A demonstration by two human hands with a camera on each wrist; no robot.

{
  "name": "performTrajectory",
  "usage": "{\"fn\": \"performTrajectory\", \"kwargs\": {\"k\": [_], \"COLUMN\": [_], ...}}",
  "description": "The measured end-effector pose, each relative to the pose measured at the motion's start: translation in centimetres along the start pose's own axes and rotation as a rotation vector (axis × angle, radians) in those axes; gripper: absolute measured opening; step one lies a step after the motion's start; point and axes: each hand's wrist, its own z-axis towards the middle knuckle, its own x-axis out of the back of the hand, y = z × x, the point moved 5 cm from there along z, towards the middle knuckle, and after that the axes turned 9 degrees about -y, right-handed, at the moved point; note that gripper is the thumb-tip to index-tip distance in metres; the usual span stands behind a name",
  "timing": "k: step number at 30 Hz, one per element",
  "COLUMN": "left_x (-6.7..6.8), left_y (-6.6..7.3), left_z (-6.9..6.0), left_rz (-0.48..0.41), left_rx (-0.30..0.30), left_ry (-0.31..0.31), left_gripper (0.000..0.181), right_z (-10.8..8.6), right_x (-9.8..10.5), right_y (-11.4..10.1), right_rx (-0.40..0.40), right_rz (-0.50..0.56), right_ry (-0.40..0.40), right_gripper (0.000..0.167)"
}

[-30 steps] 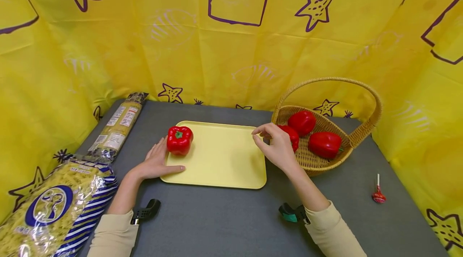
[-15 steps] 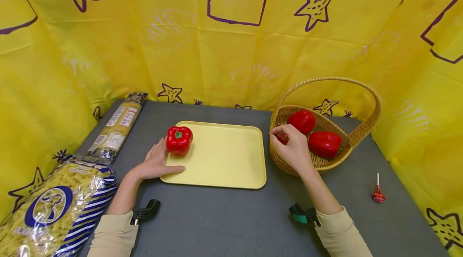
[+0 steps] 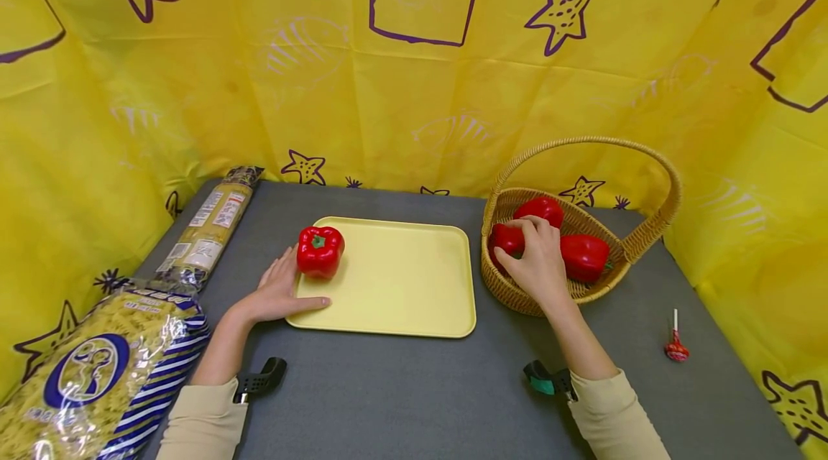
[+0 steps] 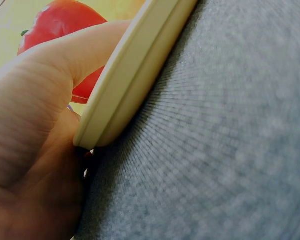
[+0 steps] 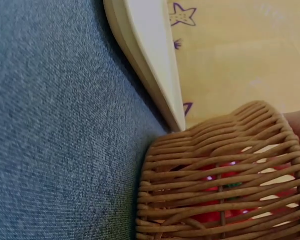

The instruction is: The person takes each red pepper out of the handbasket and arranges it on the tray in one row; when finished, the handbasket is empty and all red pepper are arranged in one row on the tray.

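In the head view, a red bell pepper (image 3: 320, 252) stands on the left part of a pale yellow tray (image 3: 401, 287). My left hand (image 3: 281, 291) rests at the tray's left edge, fingers extended beside the pepper and thumb over the near rim. The left wrist view shows the thumb across the tray rim (image 4: 125, 75). My right hand (image 3: 537, 259) is inside the wicker basket (image 3: 517, 295), thumb and fingers curved round a red bell pepper (image 3: 507, 238) at its left side. Two more bell peppers, one at the back (image 3: 542, 210) and one at the right (image 3: 585, 257), lie there.
A lollipop (image 3: 676, 345) lies on the grey table at right. Left of the tray are a long pasta packet (image 3: 210, 226) and a large pasta bag (image 3: 97, 374). The basket's tall handle (image 3: 595, 140) arches above it. A yellow curtain (image 3: 414, 86) encloses the table.
My right hand has moved from over the tray's right edge rightward into the basket and onto the left bell pepper. The left hand and the tray have stayed in place.
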Motion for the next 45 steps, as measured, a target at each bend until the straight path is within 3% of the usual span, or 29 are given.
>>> {"fn": "performTrajectory", "kwargs": {"k": [7,13,31,45], "left_x": [0.0,0.0,-0.1,-0.1], "left_y": [0.1,0.2,0.2,-0.1], "left_z": [0.0,0.0,0.0,0.1], "left_rz": [-0.002,-0.002,-0.008,-0.008], "left_rx": [0.001,-0.005,-0.004,0.002], "left_ry": [-0.003,-0.002,-0.003,-0.005], "left_gripper": [0.115,0.115,0.114,0.114], "right_z": [0.5,0.8,1.5,1.5], "right_x": [-0.7,-1.2,-1.8,-1.5], "right_y": [1.0,1.6,2.3,2.4], "right_rx": [-0.127,-0.15,-0.079,-0.092], "right_rz": [-0.041,-0.042,-0.049,-0.02], "right_ry": [-0.174,-0.259,-0.307,-0.328], "right_gripper": [0.064,0.07,0.074,0.076]}}
